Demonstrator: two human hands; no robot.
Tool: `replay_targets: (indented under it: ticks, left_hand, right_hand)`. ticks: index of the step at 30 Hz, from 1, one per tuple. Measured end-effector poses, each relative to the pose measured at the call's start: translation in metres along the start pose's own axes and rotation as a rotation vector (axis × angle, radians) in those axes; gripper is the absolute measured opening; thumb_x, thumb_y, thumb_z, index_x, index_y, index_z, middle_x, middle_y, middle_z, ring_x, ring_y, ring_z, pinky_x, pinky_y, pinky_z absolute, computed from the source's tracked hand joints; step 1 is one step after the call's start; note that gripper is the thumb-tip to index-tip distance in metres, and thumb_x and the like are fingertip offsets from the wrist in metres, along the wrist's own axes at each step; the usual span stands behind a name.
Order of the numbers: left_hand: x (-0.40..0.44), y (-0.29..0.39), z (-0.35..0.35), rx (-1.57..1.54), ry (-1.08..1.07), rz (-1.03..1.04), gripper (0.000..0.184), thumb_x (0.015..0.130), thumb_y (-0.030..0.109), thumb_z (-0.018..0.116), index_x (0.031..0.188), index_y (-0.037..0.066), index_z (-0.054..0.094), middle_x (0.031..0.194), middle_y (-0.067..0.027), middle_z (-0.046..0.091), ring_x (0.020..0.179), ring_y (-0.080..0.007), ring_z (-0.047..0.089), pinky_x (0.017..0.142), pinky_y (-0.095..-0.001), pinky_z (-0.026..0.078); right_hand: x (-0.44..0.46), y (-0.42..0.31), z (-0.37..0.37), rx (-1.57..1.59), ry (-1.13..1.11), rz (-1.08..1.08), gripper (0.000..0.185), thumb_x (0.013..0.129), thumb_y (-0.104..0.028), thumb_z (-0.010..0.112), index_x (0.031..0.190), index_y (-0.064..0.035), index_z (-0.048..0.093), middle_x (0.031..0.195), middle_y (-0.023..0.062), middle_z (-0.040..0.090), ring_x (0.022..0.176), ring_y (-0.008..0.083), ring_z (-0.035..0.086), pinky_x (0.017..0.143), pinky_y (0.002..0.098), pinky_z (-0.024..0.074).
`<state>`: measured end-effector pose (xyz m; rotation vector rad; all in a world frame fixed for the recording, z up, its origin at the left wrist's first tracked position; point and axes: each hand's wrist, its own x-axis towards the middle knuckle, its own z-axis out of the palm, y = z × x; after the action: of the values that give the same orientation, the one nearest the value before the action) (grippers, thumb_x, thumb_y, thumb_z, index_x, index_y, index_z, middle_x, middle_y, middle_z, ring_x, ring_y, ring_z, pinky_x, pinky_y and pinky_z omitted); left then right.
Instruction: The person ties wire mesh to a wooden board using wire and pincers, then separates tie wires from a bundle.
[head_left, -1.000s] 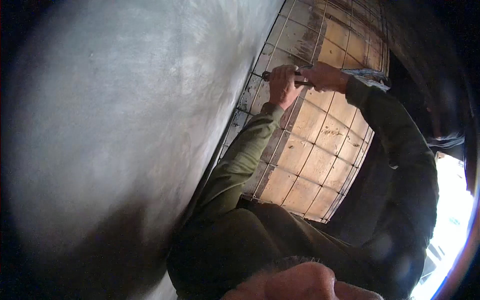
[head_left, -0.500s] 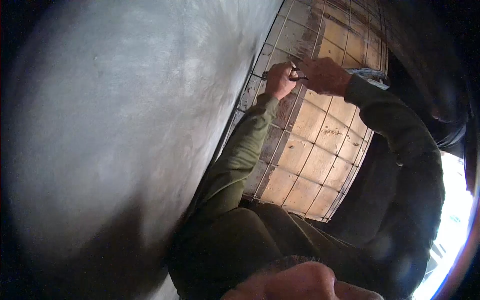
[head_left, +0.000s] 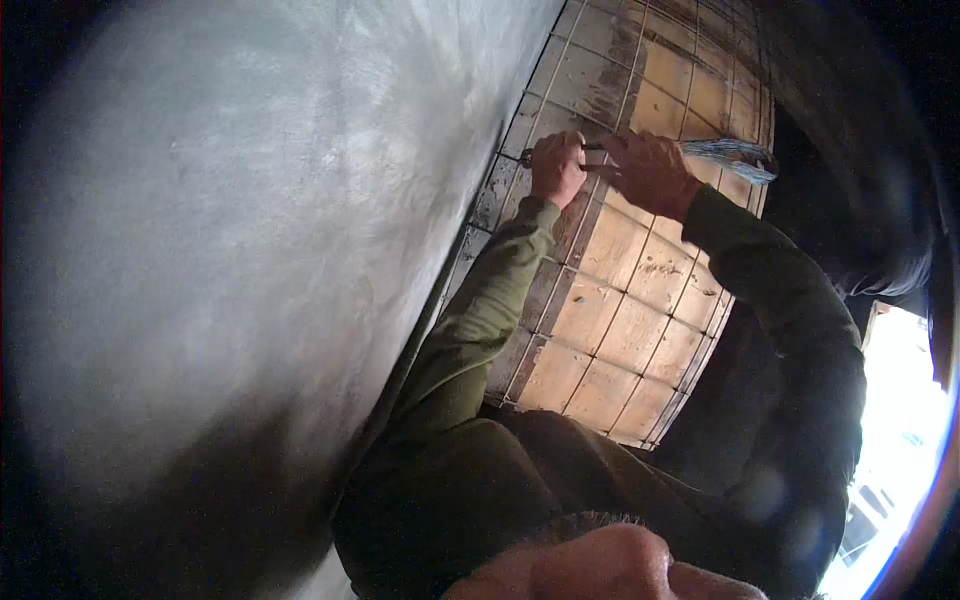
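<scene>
Checking the grip: what's the left hand (head_left: 558,170) got?

Wrapped tight round a dark hand tool (head_left: 594,147), pliers or pincers by the look. Fingers fully curled. Tool lies between the two hands, over the wire mesh (head_left: 625,290), its head poking out on the side nearest the grey wall (head_left: 250,200).

And the right hand (head_left: 650,172)?

At the handle end, fingers bent toward the left. Its back hides the palm, so can't tell how firm the grip is, or whether it has one handle or both. Blue-grey wire bundle (head_left: 722,152) sticks out beyond it; can't tell if that's held or just lying there.

Why a hand at each end?

My read: left is up near the head to keep it on the mesh, right is out on the handles for leverage. Handles point away from the wall, so the right elbow gets room.

Diff vs half a second ago?

Left barely moved; tool head at the same spot. Right hand sits lower and has rolled, forearm tucked in closer. Two handle tips showed apart then; mostly covered now. Bundle shows more. Boards (head_left: 585,310) under the mesh unchanged.
</scene>
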<state>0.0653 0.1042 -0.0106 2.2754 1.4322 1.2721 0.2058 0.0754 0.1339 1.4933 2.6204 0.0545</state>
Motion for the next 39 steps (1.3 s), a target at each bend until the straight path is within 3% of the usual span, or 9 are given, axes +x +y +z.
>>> replay_targets:
  ticks: [4, 17, 19, 24, 30, 33, 35, 37, 39]
  left_hand:
    - [0.008, -0.015, -0.002, -0.2, -0.228, -0.099, 0.013, 0.066, 0.004, 0.063, 0.076, 0.006, 0.054, 0.072, -0.0127, 0.058, 0.073, -0.0328, 0.058, 0.063, -0.0442, 0.043]
    - [-0.016, -0.002, 0.002, 0.068, -0.086, -0.016, 0.028, 0.067, 0.014, 0.072, 0.087, 0.006, 0.055, 0.081, -0.0133, 0.055, 0.078, -0.0334, 0.054, 0.062, -0.0448, 0.038]
    - [-0.007, -0.013, 0.003, 0.032, 0.057, 0.111, 0.019, 0.07, 0.01, 0.066, 0.081, 0.005, 0.052, 0.073, -0.0122, 0.052, 0.068, -0.0306, 0.053, 0.057, -0.0417, 0.039]
    - [0.022, -0.015, -0.033, -0.324, -0.357, -0.148, 0.011, 0.07, 0.008, 0.061, 0.074, 0.005, 0.052, 0.068, -0.0152, 0.058, 0.066, -0.0356, 0.058, 0.059, -0.0441, 0.044]
    - [0.011, -0.007, -0.025, -0.343, -0.19, 0.0, 0.032, 0.065, 0.017, 0.077, 0.083, 0.005, 0.054, 0.076, -0.012, 0.058, 0.072, -0.031, 0.057, 0.066, -0.041, 0.045]
    - [-0.003, 0.007, -0.027, -0.126, 0.035, 0.182, 0.045, 0.068, 0.024, 0.079, 0.099, 0.002, 0.054, 0.092, -0.0183, 0.058, 0.083, -0.0347, 0.058, 0.072, -0.043, 0.046]
    - [-0.015, -0.007, 0.0, -0.025, -0.147, -0.032, 0.044, 0.07, 0.023, 0.077, 0.103, 0.004, 0.054, 0.091, -0.016, 0.058, 0.082, -0.0333, 0.058, 0.072, -0.0415, 0.047]
    - [-0.007, -0.017, 0.005, -0.183, -0.193, -0.063, 0.041, 0.072, 0.02, 0.076, 0.104, 0.006, 0.054, 0.092, -0.015, 0.058, 0.081, -0.0327, 0.058, 0.072, -0.0408, 0.047]
    - [-0.008, -0.023, -0.002, -0.329, -0.241, -0.102, 0.039, 0.073, 0.017, 0.074, 0.105, 0.007, 0.055, 0.092, -0.014, 0.058, 0.081, -0.0321, 0.058, 0.071, -0.0402, 0.047]
  right_hand:
    - [0.012, 0.017, 0.009, -0.076, 0.357, -0.336, 0.038, 0.086, -0.039, 0.057, 0.107, -0.0072, 0.055, 0.101, 0.0127, 0.06, 0.086, 0.0292, 0.06, 0.07, 0.0426, 0.0498]
    - [0.013, 0.002, -0.022, 0.811, -0.69, 0.291, 0.044, 0.093, -0.038, 0.048, 0.08, 0.0012, 0.061, 0.065, 0.0186, 0.057, 0.064, 0.0289, 0.058, 0.064, 0.0409, 0.0479]
    - [0.005, -0.011, -0.023, 0.129, -0.229, 0.201, 0.044, 0.089, -0.042, 0.054, 0.101, -0.0001, 0.057, 0.085, 0.0166, 0.059, 0.078, 0.0266, 0.06, 0.068, 0.0373, 0.0484]
    - [0.015, 0.008, -0.014, 0.024, 0.238, -0.237, 0.046, 0.087, -0.042, 0.055, 0.11, -0.002, 0.052, 0.105, 0.0146, 0.054, 0.094, 0.0287, 0.058, 0.071, 0.0415, 0.0479]
    - [0.032, 0.019, -0.021, 0.183, -0.253, -0.206, 0.028, 0.09, -0.03, 0.053, 0.093, -0.0017, 0.055, 0.075, 0.011, 0.056, 0.067, 0.027, 0.06, 0.06, 0.0391, 0.0484]
    - [0.032, 0.025, -0.026, 0.843, -0.727, 0.331, 0.023, 0.092, -0.024, 0.048, 0.091, -0.0018, 0.056, 0.065, 0.0113, 0.055, 0.056, 0.0308, 0.057, 0.059, 0.041, 0.0482]
    - [0.011, 0.045, 0.035, 0.321, -0.192, -0.286, 0.023, 0.09, -0.025, 0.052, 0.096, -0.0029, 0.056, 0.077, 0.0137, 0.058, 0.067, 0.0305, 0.06, 0.061, 0.0414, 0.0491]
    - [-0.009, -0.004, -0.01, 0.248, -0.055, 0.1, 0.032, 0.085, -0.028, 0.06, 0.107, -0.0044, 0.055, 0.102, 0.0177, 0.054, 0.088, 0.0306, 0.059, 0.066, 0.0413, 0.0511]
    - [-0.009, 0.004, 0.006, 0.046, 0.279, -0.127, 0.035, 0.088, -0.035, 0.056, 0.1, -0.002, 0.059, 0.094, 0.019, 0.059, 0.083, 0.0342, 0.06, 0.067, 0.0432, 0.0495]
